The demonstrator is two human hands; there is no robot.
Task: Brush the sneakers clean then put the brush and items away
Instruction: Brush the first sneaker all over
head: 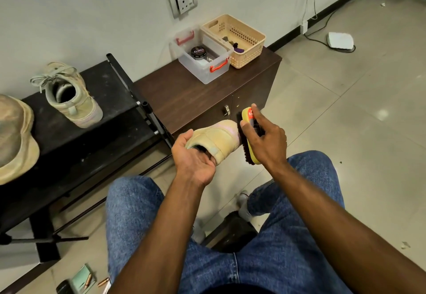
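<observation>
Bare cabinet top (pixel 184 95) (bins (pixel 202 63) rearward)

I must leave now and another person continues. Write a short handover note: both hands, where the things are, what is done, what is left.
Left hand: fingers tucked inside the held sneaker, steadying it over the lap.
Right hand: grips the brush, bristles against the sneaker's toe.
Second sneaker stands on the black rack.
Polish tin lies in the clear box on the cabinet, beside the basket.
Done: brushing is under way.
Left: finish both sneakers, then store the brush and items.
</observation>
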